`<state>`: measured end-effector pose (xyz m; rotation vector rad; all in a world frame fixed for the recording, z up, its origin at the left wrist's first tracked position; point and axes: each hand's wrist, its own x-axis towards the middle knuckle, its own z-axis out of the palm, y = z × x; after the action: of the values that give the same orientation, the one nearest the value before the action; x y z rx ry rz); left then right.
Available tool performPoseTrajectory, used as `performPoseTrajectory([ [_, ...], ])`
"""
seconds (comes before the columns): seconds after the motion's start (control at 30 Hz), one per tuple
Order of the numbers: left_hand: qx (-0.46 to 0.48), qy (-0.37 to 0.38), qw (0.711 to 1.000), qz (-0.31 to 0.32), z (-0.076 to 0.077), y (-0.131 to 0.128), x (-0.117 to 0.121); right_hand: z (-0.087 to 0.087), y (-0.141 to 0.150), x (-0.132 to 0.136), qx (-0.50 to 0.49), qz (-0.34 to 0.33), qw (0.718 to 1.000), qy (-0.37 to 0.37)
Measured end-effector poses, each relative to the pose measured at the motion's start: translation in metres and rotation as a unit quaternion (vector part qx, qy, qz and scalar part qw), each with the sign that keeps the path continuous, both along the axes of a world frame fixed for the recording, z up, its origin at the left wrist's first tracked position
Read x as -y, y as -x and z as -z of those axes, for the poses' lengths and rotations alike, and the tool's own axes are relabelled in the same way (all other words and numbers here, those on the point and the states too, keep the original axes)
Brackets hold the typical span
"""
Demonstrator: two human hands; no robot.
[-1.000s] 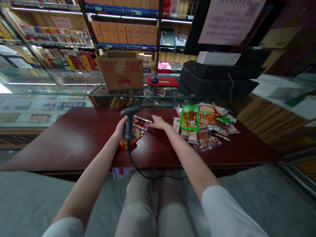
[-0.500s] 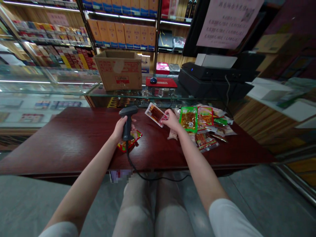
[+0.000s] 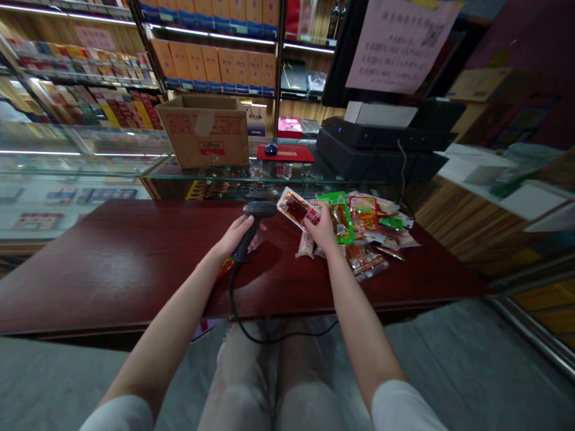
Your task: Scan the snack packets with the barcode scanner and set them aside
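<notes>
My left hand (image 3: 236,236) is wrapped round the handle of a black barcode scanner (image 3: 259,209), whose head points right. Its cable hangs down past the table's front edge. My right hand (image 3: 322,225) grips the right end of a snack packet (image 3: 296,209) with a white border and dark brown contents, held close to the scanner's head. A red packet (image 3: 224,269) on the table is mostly covered by my left hand and wrist. Just right of my right hand lies a green-edged packet (image 3: 342,216), part of a pile of snack packets (image 3: 366,260).
The dark red wooden table (image 3: 135,257) spans the front. Behind it, a glass counter (image 3: 197,173) bears an open cardboard box (image 3: 211,134), a mouse (image 3: 271,149) on a red mat and a black machine (image 3: 381,143). Shelves of boxed goods line the back.
The scanner in my left hand has moved right and tilted, so its head is now near the packet. My right hand has shifted the packet slightly right. The red packet is now mostly hidden.
</notes>
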<state>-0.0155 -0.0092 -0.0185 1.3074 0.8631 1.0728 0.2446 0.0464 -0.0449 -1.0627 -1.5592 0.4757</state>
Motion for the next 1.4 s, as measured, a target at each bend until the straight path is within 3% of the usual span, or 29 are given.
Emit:
performPoseTrajectory([
  [0.23, 0.006, -0.029, 0.999, 0.019, 0.003, -0.006, 0.003, 0.001, -0.001, 0.001, 0.012, 0.007, 1.0, 0.003],
  [0.4, 0.021, 0.002, 0.999, -0.036, -0.001, -0.004, 0.008, 0.001, -0.001, 0.004, 0.019, 0.032, 0.999, -0.004],
  [0.53, 0.015, 0.035, 0.993, -0.11, -0.003, 0.015, 0.019, -0.003, -0.001, 0.009, 0.065, 0.105, 0.991, -0.05],
  [0.67, 0.002, 0.085, 0.982, -0.17, 0.008, 0.038, 0.029, -0.01, -0.002, 0.015, 0.146, 0.171, 0.97, -0.096],
  [0.8, 0.055, 0.136, 0.969, -0.201, 0.022, 0.047, 0.029, -0.014, -0.005, 0.022, 0.231, 0.257, 0.937, -0.045],
  [0.9, 0.068, 0.171, 0.958, -0.218, 0.025, 0.039, 0.021, -0.014, -0.005, 0.025, 0.266, 0.303, 0.915, -0.022],
  [1.0, 0.098, 0.17, 0.958, -0.209, 0.024, 0.019, 0.009, -0.013, -0.001, 0.026, 0.286, 0.278, 0.916, -0.05],
  [1.17, 0.135, 0.198, 0.961, -0.136, 0.015, -0.008, -0.003, -0.012, 0.013, 0.028, 0.289, 0.193, 0.932, -0.104],
  [1.3, 0.13, 0.166, 0.97, -0.12, 0.004, 0.008, 0.004, -0.01, 0.029, 0.033, 0.317, 0.073, 0.942, -0.083],
  [1.4, 0.103, 0.125, 0.978, -0.134, -0.001, 0.034, 0.014, -0.007, 0.048, 0.033, 0.372, -0.022, 0.928, -0.022],
])
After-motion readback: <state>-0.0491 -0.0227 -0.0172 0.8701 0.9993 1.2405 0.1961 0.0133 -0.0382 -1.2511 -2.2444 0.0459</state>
